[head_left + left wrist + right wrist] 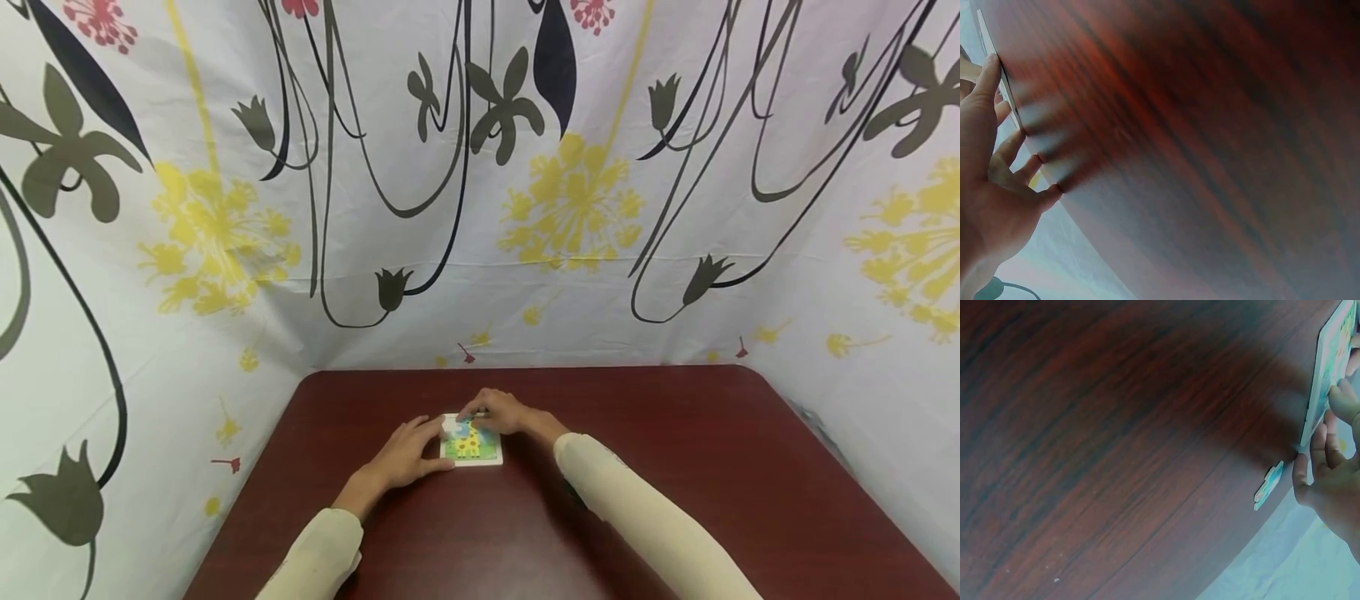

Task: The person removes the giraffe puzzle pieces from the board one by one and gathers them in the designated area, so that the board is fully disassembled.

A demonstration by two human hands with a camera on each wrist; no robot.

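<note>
A small picture puzzle (pixel 470 448) with a white frame and a yellow giraffe on green and blue lies flat on the table. My left hand (pixel 408 450) is at its left side, thumb by the lower left corner and fingers by the upper one. In the left wrist view the spread fingers (pixel 1050 195) reach the tabletop beside the frame. My right hand (pixel 501 412) bends over the puzzle's top right part, its fingertips on or just above the picture; whether they pinch a piece is hidden. A loose puzzle piece (pixel 1269 485) lies near the right hand.
The dark red wood-grain table (pixel 675 467) extends around the puzzle on all sides. Behind it and along both sides hangs a white cloth (pixel 450 308) with printed flowers and stems, close to the table's edges.
</note>
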